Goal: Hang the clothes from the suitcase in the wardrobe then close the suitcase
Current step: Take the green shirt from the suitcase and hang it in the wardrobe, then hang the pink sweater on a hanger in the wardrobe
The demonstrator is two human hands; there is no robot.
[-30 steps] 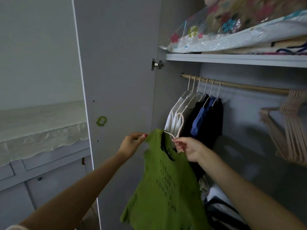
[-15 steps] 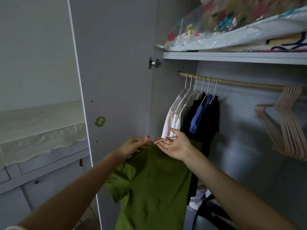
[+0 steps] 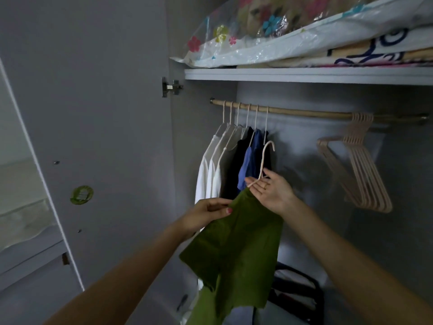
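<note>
Two hands are up in front of the open wardrobe. The left hand [image 3: 207, 215] is closed, pinching the shoulder of the green shirt [image 3: 234, 249] between thumb and fingers. The right hand [image 3: 271, 192] is turned palm up with its fingers mostly spread. The pale hanger [image 3: 263, 165] lies across those fingers, and its hook sticks up in the air, below the rod and not on it. The green shirt is on this hanger and droops down between the two arms, bunched and a bit twisted.

Just behind the hands, a row of clothes [image 3: 232, 165] hangs at the left end of the wooden rod [image 3: 304, 111]. Some are white, some are black, and one is blue. Far along the rod to the right, a bunch of bare hangers [image 3: 362, 165] hangs close together.

Over the rod is a shelf [image 3: 304, 75]. A clear plastic bag with flowers on it [image 3: 269, 31] lies on top and sticks out past the edge. The wardrobe door [image 3: 98, 113] stands open on the left, with a round green sticker [image 3: 81, 194] on it. Low down at the right, something dark sits on the wardrobe floor, but I cannot tell what it is.
</note>
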